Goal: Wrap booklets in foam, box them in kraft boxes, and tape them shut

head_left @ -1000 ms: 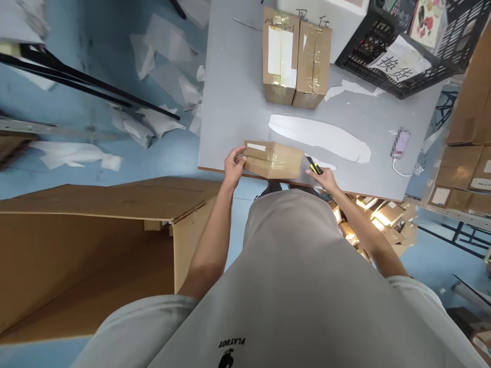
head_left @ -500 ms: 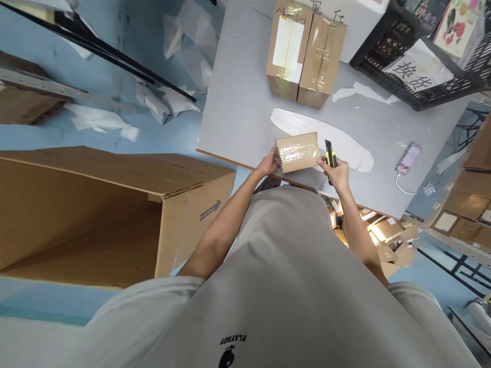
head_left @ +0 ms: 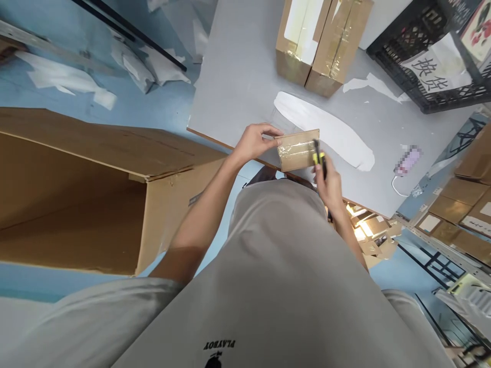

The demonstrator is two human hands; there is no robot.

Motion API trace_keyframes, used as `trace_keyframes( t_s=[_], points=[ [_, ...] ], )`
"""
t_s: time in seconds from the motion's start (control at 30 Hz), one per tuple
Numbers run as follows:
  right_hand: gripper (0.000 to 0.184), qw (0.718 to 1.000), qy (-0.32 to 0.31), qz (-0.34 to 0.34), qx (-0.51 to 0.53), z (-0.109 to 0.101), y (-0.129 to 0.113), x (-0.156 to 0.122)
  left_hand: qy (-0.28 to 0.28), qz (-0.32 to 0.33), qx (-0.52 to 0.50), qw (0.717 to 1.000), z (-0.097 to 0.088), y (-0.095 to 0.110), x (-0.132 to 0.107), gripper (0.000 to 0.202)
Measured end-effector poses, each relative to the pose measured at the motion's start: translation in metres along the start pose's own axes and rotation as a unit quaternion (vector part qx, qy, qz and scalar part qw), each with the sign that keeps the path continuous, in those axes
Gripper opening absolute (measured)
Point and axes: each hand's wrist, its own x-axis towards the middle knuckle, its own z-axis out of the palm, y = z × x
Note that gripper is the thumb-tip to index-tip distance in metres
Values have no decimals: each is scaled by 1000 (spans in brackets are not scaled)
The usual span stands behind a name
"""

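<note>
A small brown cardboard box (head_left: 297, 152) with shiny clear tape along it is at the front edge of the grey table (head_left: 245, 82). My left hand (head_left: 258, 140) grips its left end, fingers on top. Wrapped in my right hand (head_left: 329, 181) is a black and yellow box cutter (head_left: 320, 157), its tip at the right end of the box. Whether the blade touches the tape I cannot make out. Behind the box lies a long white paper strip (head_left: 326, 130).
Two taped cartons (head_left: 326, 66) stand at the back, beside a black plastic crate (head_left: 418, 56) bearing a paper sign. A blurred pinkish device (head_left: 407, 161) with a white cord lies right. A large open carton (head_left: 180, 199) is at my left; smaller boxes (head_left: 374, 227) are below the table.
My left hand has shifted from the side of the box to its upper left end. The box cutter has moved left, from beside the box to its right end. My view has also shifted.
</note>
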Motion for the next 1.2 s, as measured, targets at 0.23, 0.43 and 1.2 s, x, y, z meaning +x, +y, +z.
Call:
trace_keyframes(
  t_s=[0.23, 0.43, 1.2],
  points=[
    [57, 983, -141, 28, -117, 32, -65, 3, -37, -2, -25, 999, -12, -12, 8, 40],
    [58, 970, -146, 94, -168, 46, -96, 2, -28, 22, -48, 998, -9, -26, 13, 35],
    [61, 914, -184, 214, -291, 63, -151, 3, -20, 41, -20, 999, 1, -32, 14, 19]
  ],
)
